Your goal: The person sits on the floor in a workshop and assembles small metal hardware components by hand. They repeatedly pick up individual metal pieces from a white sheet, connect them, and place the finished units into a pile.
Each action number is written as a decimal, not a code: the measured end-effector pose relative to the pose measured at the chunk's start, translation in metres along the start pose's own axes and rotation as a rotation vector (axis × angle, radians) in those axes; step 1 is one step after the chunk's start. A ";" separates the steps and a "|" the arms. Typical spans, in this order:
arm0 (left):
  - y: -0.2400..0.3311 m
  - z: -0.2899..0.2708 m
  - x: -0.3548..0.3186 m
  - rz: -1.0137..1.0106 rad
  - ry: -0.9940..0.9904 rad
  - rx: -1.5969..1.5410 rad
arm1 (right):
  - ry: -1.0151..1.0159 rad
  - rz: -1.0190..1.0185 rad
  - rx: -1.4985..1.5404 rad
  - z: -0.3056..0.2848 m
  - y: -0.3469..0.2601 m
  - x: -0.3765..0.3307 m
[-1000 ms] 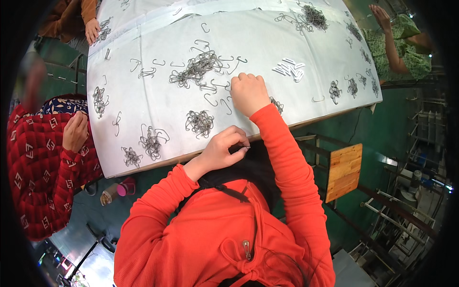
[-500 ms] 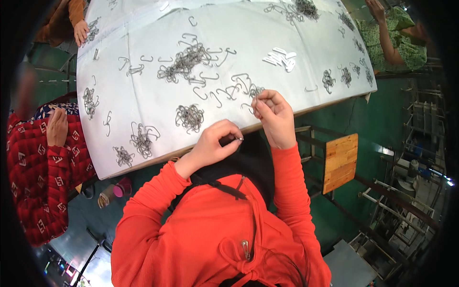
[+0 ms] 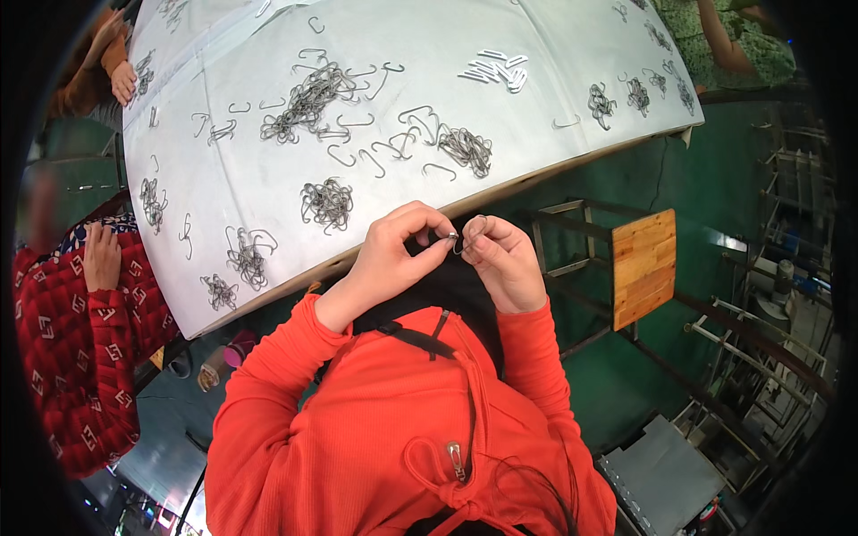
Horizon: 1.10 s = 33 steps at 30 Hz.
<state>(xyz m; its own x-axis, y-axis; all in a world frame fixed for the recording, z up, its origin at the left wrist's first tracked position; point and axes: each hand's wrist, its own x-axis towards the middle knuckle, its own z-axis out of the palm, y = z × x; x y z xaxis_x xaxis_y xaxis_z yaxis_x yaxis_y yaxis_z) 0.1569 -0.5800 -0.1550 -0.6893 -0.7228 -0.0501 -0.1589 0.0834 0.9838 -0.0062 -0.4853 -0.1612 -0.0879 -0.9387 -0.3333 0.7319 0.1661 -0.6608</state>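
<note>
My left hand (image 3: 393,255) and my right hand (image 3: 500,259) meet just below the table's near edge, fingertips together. Between them they pinch a small metal wire hook (image 3: 458,239); which part each hand grips is too small to tell. My orange sleeves come up from the lower edge. On the white-covered table (image 3: 500,152) above my hands lie loose wire hooks and tangled piles of them: one pile (image 3: 327,202) at the near left, one (image 3: 465,147) straight ahead, a larger heap (image 3: 308,98) further back.
A person in a red patterned top (image 3: 76,330) sits at my left, a hand (image 3: 102,257) by the table edge. Other people's arms show at the far left (image 3: 121,76) and far right (image 3: 724,49). A wooden-seated stool (image 3: 643,263) stands at my right; metal racks (image 3: 760,357) beyond.
My right hand drew back from the table with a hook and came down to meet my left hand below the edge. The view has shifted so the table sits higher.
</note>
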 end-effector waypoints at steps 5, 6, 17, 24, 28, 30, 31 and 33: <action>-0.001 0.003 0.001 0.030 -0.029 0.032 | 0.026 0.007 -0.008 -0.003 -0.003 -0.001; 0.000 0.003 0.002 0.028 -0.036 0.044 | 0.066 -0.057 -0.086 -0.001 -0.003 -0.002; -0.008 -0.030 0.127 0.267 -0.054 0.537 | 0.160 -0.580 -0.727 0.012 0.007 -0.019; -0.044 -0.009 0.207 0.453 0.239 0.956 | 0.242 -0.615 -0.840 0.004 0.015 -0.022; -0.045 -0.009 0.214 0.548 0.126 1.265 | 0.242 -0.606 -0.765 0.004 0.017 -0.021; -0.039 -0.011 0.216 0.540 0.075 1.332 | 0.229 -0.601 -0.742 0.003 0.016 -0.020; -0.033 -0.011 0.218 0.511 0.064 1.335 | 0.222 -0.599 -0.742 0.002 0.015 -0.020; -0.024 -0.012 0.214 0.415 0.043 1.118 | 0.220 -0.602 -0.704 0.004 0.016 -0.020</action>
<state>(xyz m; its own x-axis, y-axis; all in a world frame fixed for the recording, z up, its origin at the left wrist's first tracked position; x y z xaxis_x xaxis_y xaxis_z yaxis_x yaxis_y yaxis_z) 0.0218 -0.7447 -0.1875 -0.8128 -0.5198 0.2630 -0.4716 0.8522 0.2268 0.0098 -0.4655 -0.1621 -0.4954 -0.8598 0.1237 -0.0468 -0.1158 -0.9922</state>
